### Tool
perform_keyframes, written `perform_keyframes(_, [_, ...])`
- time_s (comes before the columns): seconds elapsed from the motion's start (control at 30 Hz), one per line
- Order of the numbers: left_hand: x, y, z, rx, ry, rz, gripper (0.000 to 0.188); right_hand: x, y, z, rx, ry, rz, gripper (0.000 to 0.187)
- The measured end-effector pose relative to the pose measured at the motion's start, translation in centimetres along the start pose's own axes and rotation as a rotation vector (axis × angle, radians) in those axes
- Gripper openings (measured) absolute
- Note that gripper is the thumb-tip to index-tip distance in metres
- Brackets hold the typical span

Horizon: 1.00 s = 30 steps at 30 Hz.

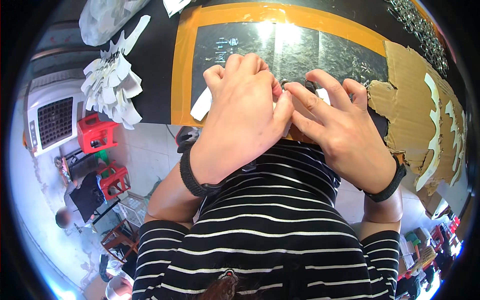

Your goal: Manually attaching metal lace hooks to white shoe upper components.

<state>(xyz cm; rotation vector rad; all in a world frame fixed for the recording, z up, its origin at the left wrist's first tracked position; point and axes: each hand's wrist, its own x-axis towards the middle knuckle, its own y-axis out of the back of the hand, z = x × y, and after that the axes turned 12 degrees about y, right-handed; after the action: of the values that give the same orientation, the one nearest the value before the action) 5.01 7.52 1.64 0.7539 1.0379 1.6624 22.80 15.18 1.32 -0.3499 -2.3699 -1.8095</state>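
Now | left fingers (250, 64) curled over white strip (201, 105) | right fingers (311, 100) fanned | both pinches unclear | bag (97, 29): whitish contents (129, 6)

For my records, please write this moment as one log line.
left hand: over white strip; right hand: beside small dark piece; grips: unclear; left side: white cutouts, heaped; right side: torn cardboard
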Motion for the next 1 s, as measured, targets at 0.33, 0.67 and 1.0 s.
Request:
perform_keyframes(0.33, [1.2, 0.4, -0.9, 0.035, -0.066, -0.064, 0.017, 0.1, 0.1, 0.1, 0.009, 0.020, 0.007, 0.030])
perform_keyframes(0.67, [-0.6, 0.3, -1.5, -0.154, 0.024, -0.018, 0.010, 0.2, -0.1, 0.2, 0.032, 0.012, 0.017, 0.029])
perform_keyframes(1.0, [-1.2, -1.0, -1.2, -0.213, 0.077, 0.091, 0.010, 0.2, 0.0, 0.0, 0.011, -0.008, -0.007, 0.033])
